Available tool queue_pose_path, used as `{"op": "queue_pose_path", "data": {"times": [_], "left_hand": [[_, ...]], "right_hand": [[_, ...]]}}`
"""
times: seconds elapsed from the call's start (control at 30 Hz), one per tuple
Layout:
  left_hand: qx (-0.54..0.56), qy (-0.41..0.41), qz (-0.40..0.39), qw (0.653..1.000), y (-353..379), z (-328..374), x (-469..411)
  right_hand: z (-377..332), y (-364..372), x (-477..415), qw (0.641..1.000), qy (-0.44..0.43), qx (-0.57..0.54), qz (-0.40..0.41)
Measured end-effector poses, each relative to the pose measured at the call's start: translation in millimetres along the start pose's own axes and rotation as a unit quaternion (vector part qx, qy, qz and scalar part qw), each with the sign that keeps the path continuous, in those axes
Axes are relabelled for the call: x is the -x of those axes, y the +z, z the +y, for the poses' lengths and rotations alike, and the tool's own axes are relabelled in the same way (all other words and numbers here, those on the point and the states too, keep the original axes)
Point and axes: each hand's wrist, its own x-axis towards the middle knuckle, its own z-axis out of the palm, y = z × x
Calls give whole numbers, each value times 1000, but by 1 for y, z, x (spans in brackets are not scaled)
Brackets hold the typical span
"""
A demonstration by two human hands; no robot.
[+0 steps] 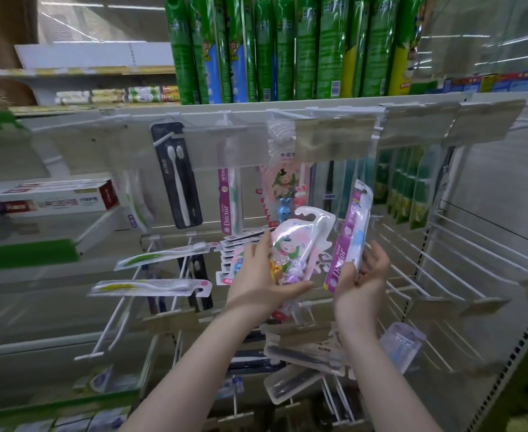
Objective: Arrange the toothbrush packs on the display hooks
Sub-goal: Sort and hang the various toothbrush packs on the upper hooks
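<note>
Store hooks crowd both hands. Left hand grips a kids' pack; right hand loosely pinches a purple pack just above its fingers. That light pinch could let it slip onto the packs below.

Single view, head-worn, wide-angle. Looks forward and slightly down at a shop display, standing close. Both forearms enter from the bottom edge, the left hand and right hand near frame centre. Upper shelf runs across the top third, bowed by the lens. White display hooks splay outward at right and lower left. Edges blurred, centre sharper. No second view to compare.
</note>
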Motion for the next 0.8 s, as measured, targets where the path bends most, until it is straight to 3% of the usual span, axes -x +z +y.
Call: {"op": "queue_pose_path", "data": {"times": [0.4, 0.8], "left_hand": [[52, -40, 173, 983, -54, -31, 13], [117, -81, 218, 966, -68, -43, 6]], "right_hand": [[-17, 44, 39, 985, -87, -88, -121], [-19, 70, 40, 975, -67, -102, -185]]}}
